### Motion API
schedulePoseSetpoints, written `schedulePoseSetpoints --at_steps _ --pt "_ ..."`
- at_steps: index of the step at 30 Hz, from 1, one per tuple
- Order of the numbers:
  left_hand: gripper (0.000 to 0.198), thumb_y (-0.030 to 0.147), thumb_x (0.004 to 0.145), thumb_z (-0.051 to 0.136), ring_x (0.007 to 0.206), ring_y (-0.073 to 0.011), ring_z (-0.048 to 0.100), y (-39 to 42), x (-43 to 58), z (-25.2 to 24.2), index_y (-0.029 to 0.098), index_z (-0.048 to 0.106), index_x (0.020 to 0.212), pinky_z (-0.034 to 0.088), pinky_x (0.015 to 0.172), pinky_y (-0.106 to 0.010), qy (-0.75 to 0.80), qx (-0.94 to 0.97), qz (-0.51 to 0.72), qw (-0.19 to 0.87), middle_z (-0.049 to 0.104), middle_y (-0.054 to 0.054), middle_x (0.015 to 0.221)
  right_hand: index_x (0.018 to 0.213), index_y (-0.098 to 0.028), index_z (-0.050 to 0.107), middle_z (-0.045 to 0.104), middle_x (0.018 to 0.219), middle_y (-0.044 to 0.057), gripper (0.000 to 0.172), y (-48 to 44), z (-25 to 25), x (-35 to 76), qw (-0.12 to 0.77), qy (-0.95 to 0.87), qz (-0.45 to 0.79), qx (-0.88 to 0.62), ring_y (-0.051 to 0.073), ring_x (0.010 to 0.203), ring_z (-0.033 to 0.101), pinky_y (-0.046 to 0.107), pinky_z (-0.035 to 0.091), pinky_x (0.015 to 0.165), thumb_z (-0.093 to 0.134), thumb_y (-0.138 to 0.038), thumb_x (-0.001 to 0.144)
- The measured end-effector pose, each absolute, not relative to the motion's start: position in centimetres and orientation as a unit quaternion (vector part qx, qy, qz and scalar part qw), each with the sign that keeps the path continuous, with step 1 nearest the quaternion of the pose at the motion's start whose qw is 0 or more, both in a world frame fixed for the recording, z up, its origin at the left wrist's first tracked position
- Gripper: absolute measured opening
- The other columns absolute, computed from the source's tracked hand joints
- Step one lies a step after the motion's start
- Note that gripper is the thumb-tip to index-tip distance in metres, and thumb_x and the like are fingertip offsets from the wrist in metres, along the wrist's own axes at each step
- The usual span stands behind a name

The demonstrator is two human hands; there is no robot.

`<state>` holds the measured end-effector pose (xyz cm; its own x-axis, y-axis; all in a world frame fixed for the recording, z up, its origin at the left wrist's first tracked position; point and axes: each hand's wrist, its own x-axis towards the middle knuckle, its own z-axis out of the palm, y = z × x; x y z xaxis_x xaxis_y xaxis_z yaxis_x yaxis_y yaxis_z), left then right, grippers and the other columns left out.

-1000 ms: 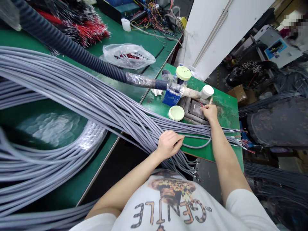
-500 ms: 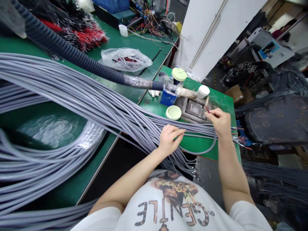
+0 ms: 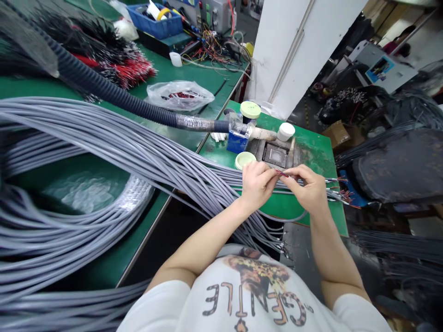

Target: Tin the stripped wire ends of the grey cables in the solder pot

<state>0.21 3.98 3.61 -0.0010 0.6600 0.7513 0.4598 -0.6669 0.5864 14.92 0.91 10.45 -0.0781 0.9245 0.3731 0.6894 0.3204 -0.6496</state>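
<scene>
My left hand [image 3: 258, 184] and my right hand [image 3: 307, 188] meet over the green board, fingertips pinched together. Between them are thin red and dark wires [image 3: 282, 174], the ends of a grey cable; the fingers partly hide them. A thick bundle of grey cables [image 3: 194, 161] passes beneath both hands. To the right, stripped cable ends [image 3: 341, 196] fan out in red and other colours. Just beyond my fingers sits a small square metal pot [image 3: 276, 155] with a silvery surface, in a grimy frame.
A corrugated hose [image 3: 138, 103] reaches over the cables to a blue box [image 3: 237, 141]. Nearby stand a pale green lid [image 3: 245, 160], a yellow-lidded jar [image 3: 250, 110] and a white cup [image 3: 285, 132]. Behind lie a plastic bag [image 3: 180, 95] and a blue tray [image 3: 155, 23].
My right hand has come down and left, away from the metal pot, with the wires. My left hand has risen to the right and now pinches at the wires too.
</scene>
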Motion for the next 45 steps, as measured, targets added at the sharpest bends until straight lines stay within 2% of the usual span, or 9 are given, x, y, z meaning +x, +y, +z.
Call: schedulePoseSetpoints --at_steps 5,10,13,16,21,26,34,39,45 --pt "0.016 0.035 0.087 0.061 0.072 -0.0146 0.05 4.1 -0.2 3.9 0.024 0.073 0.088 0.037 0.073 -0.032 0.408 0.638 0.623 0.195 0.055 0.0 0.068 0.117 -0.022 0.063 0.066 0.073 -0.001 0.031 -1.0 10.6 15.8 0.357 -0.685 0.291 -0.564 0.011 0.051 0.055 0.027 0.047 0.055 0.054 -0.033 0.089" --pt "0.034 0.04 0.085 0.062 0.084 -0.0156 0.056 2.5 1.1 2.2 0.023 0.066 0.114 0.046 0.08 -0.032 0.379 0.488 0.644 0.452 0.063 -0.005 0.095 0.129 -0.027 0.054 0.068 0.075 -0.001 0.04 -2.8 9.4 14.9 0.422 -0.662 0.14 -0.604 0.014 0.058 0.061 0.029 0.05 0.059 0.054 -0.03 0.089" --pt "0.034 0.043 0.087 0.058 0.096 -0.0191 0.06 1.0 2.0 1.3 0.018 0.069 0.108 0.048 0.085 -0.033 0.29 0.453 0.57 0.621 0.066 -0.009 0.105 0.135 -0.028 0.048 0.071 0.081 0.0 0.047 -3.6 8.4 14.0 0.4 -0.68 0.088 -0.608 0.017 0.067 0.066 0.03 0.052 0.066 0.055 -0.026 0.088" --pt "0.038 0.046 0.089 0.054 0.097 -0.0208 0.061 0.3 2.3 1.2 0.015 0.071 0.101 0.048 0.089 -0.036 0.207 0.438 0.529 0.696 0.067 -0.011 0.107 0.136 -0.027 0.046 0.073 0.089 0.002 0.048 -3.9 8.3 14.0 0.356 -0.723 0.076 -0.587 0.018 0.075 0.068 0.03 0.052 0.072 0.054 -0.024 0.089" --pt "0.036 0.046 0.09 0.051 0.096 -0.02 0.062 0.2 1.7 1.9 0.015 0.069 0.097 0.045 0.095 -0.036 0.181 0.496 0.522 0.67 0.069 -0.008 0.098 0.114 -0.027 0.061 0.069 0.091 0.005 0.031 -3.8 11.0 15.3 0.314 -0.796 -0.008 -0.517 0.022 0.083 0.062 0.038 0.047 0.079 0.063 -0.022 0.084" --pt "0.038 0.046 0.093 0.043 0.074 -0.0153 0.059 -0.2 1.4 1.7 0.014 0.064 0.088 0.049 0.073 -0.028 0.222 0.621 0.491 0.569 0.065 -0.005 0.079 0.101 -0.024 0.065 0.062 0.079 0.004 0.017 -3.0 13.5 14.9 0.283 -0.833 -0.007 -0.475 0.021 0.077 0.055 0.037 0.043 0.071 0.063 -0.024 0.084" --pt "0.037 0.041 0.095 0.038 0.09 -0.0219 0.061 -0.2 2.0 1.5 0.016 0.065 0.096 0.05 0.083 -0.037 0.198 0.707 0.507 0.451 0.067 -0.011 0.093 0.084 -0.019 0.068 0.06 0.07 0.003 0.011 -1.1 14.8 13.9 0.218 -0.842 0.039 -0.492 0.017 0.069 0.052 0.033 0.037 0.065 0.062 -0.028 0.085" --pt "0.029 0.033 0.095 0.041 0.108 -0.0237 0.058 0.1 1.8 1.7 0.018 0.064 0.105 0.045 0.095 -0.039 0.172 0.726 0.501 0.438 0.067 -0.011 0.104 0.067 -0.02 0.064 0.053 0.059 -0.001 0.015 -0.8 13.8 13.6 0.322 -0.8 0.126 -0.491 0.013 0.06 0.05 0.029 0.039 0.061 0.061 -0.019 0.082" --pt "0.03 0.033 0.096 0.04 0.092 -0.0201 0.059 0.1 1.3 1.5 0.018 0.066 0.09 0.046 0.087 -0.034 0.203 0.727 0.47 0.457 0.069 -0.008 0.087 0.06 -0.022 0.06 0.05 0.058 -0.002 0.02 -1.4 12.8 12.9 0.473 -0.706 0.157 -0.503 0.013 0.055 0.047 0.029 0.037 0.053 0.062 -0.016 0.079"
